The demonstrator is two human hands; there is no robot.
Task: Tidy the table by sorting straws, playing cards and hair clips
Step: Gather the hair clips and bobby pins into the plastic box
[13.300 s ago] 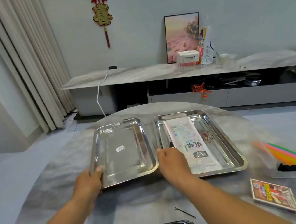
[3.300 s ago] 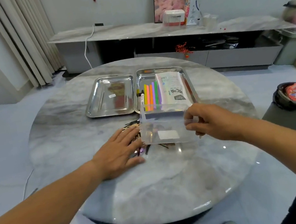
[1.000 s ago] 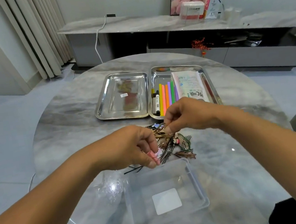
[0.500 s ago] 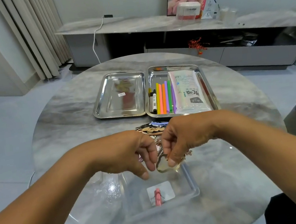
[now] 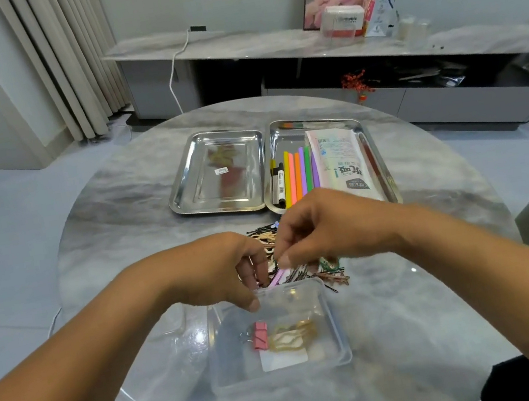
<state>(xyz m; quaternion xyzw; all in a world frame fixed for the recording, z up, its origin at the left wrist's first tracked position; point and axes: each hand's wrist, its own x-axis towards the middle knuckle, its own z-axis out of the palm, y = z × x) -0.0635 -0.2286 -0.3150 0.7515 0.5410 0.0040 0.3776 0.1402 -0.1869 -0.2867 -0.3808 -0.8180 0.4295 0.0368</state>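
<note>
Two trays sit at the far side of the round table (image 5: pixel 121 223): the left tray (image 5: pixel 185 192) carries no loose items I can see, while the right tray (image 5: pixel 375 151) holds the coloured straws (image 5: pixel 300 173), a marker and a printed packet. No playing cards show. Judging by this, the straws are sorted and the hair clips are the step in hand. A clear plastic box (image 5: pixel 338 337) near the person already holds a pink clip (image 5: pixel 259 335) and a gold clip (image 5: pixel 293 336). Beyond its far rim lies the heap of hair clips (image 5: pixel 332 274). Both hands work over it: the right hand (image 5: pixel 326 225) has its fingers curled, pinching a pale pink clip (image 5: pixel 277 278); the left hand (image 5: pixel 222 269) has fingers bent into the heap, but whether they grip anything I cannot tell. Next, the pinched clip wants lifting over the rim and dropping into the box
</note>
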